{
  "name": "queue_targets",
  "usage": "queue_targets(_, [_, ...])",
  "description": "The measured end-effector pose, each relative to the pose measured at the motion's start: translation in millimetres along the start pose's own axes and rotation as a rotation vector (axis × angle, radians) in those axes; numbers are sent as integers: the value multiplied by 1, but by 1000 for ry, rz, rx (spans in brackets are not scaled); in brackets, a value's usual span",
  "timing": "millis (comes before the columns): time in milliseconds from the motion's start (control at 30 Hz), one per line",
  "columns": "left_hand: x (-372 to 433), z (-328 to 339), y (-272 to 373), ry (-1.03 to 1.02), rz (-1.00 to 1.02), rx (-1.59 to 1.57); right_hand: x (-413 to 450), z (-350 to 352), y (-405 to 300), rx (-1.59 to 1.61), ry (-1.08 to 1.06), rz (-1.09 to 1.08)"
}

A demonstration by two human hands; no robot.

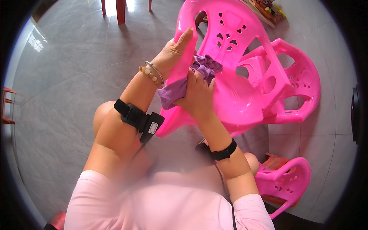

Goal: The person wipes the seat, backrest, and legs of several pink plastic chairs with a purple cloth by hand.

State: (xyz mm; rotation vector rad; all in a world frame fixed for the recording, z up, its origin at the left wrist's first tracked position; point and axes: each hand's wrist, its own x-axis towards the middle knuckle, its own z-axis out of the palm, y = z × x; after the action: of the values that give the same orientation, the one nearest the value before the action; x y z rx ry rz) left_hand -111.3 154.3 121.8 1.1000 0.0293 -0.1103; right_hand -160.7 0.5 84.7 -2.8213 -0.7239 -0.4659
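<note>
A bright pink plastic armchair (238, 97) with a cut-out pattern in its backrest stands tilted before me. My left hand (174, 53) grips its left armrest (184, 64), thumb on top and the other fingers mostly hidden behind it. Lower on the same armrest, my right hand (198, 93) presses a crumpled purple cloth (175, 92) onto the plastic. The cloth wraps over the armrest, and its bunched end hangs on the seat side, near the backrest.
Right beside this chair is a second pink chair (309, 83). Another pink chair (296, 178) stands at lower right, by a red plastic piece (277, 161). Red legs (120, 13) show at the top, a red stool (8, 106) at far left. Grey tiles (66, 72) cover the floor.
</note>
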Motion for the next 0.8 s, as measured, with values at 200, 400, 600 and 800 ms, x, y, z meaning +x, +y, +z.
queue_targets(200, [8, -17, 1, -31, -61, 57, 16, 4, 20, 220, -191, -74])
queue_targets(400, [5, -14, -2, -16, 2, 32, 17, 14, 36, 351, -73, -213])
queue_targets(600, [6, -15, -2, -17, 25, 4, 13, 9, 5, 275, -36, -117])
queue_targets(800, [6, -11, 0, -8, 44, 11, 17, 6, -7, 195, -38, 32])
